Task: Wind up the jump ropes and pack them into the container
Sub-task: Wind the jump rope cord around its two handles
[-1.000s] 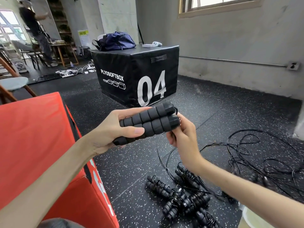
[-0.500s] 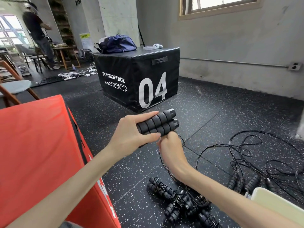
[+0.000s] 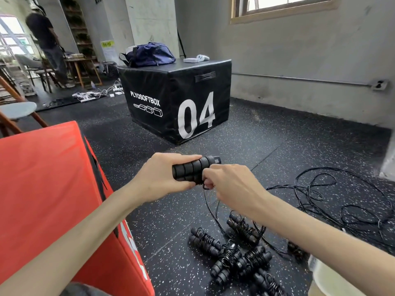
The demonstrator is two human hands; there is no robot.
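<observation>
A dark speckled floor (image 3: 277,150) is seen across the view, with a red padded box (image 3: 53,189) at the left, cut off by the frame edge, and a black box marked "04" (image 3: 177,103) farther back. A blue bag (image 3: 147,54) is set on top of the black box. A loose tangle of black rope (image 3: 342,201) is spread on the floor at the right, well apart from the red box. Nearer the bottom, a heap of wound jump ropes (image 3: 237,257) is laid on the floor, cords coiled round paired handles; the lowest ones are blurred. At the bottom right corner a pale container (image 3: 333,280) is only partly shown, its shape hard to make out.

Above the heap, a pair of black foam handles (image 3: 192,169) is held side by side in the left hand (image 3: 162,178), fingers curled over the top and thumb beneath. The handles' right end is met by the right hand (image 3: 233,184), whose fingers are curled there; a cord (image 3: 210,210) is pinched and is seen hanging from that hand towards the heap. What lies under the right fingers is hidden.
</observation>
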